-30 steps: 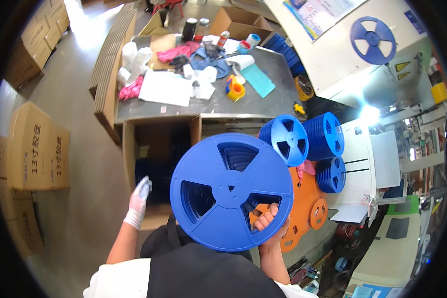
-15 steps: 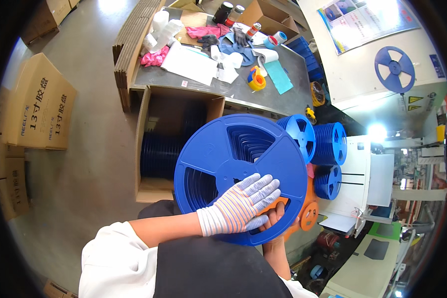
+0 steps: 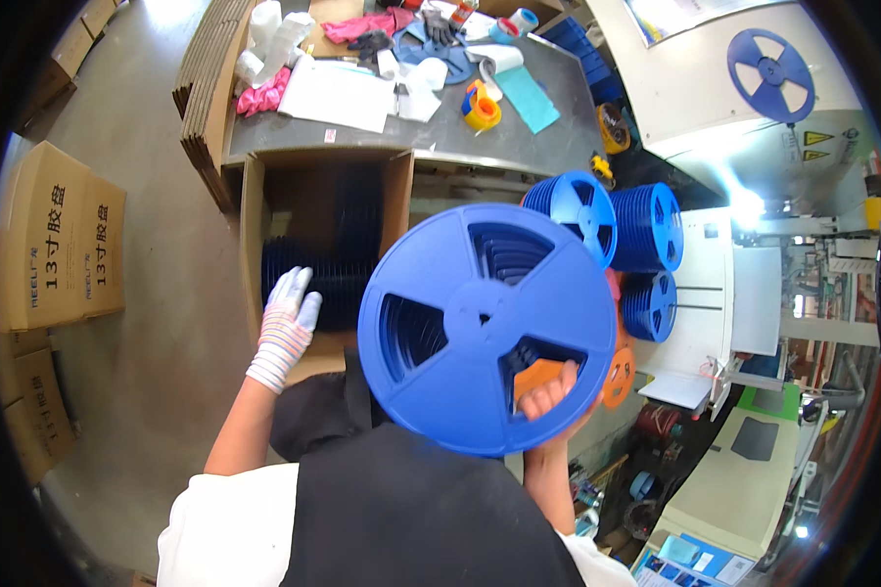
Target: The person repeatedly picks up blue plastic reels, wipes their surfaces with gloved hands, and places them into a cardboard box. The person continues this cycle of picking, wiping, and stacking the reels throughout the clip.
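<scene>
A stack of large blue plastic reels (image 3: 439, 262) stands on edge in front of me, its spoked face towards me. My right hand (image 3: 550, 393), bare, grips it at the lower right, with fingers coming through the face's lower-right window. The rest of that hand is behind the rim. My left hand (image 3: 289, 318), in a striped knit glove, is off the stack and over the near left part of an open cardboard box (image 3: 397, 201). Its fingers are stretched out beside dark reels (image 3: 335, 249) standing in a row inside. Whether the fingertips touch them I cannot tell.
Smaller stacks of blue reels (image 3: 646, 230) stand at the right beside a white machine. Behind the box, a grey workbench (image 3: 460, 142) carries tape rolls, paper and gloves. Flattened cardboard (image 3: 208, 108) leans at its left. Closed cartons (image 3: 69, 240) stand on the floor at far left.
My left hand has come off the reel stack's face and moved left to the box. The stack, still in my right hand, has turned a little and shifted slightly up and right.
</scene>
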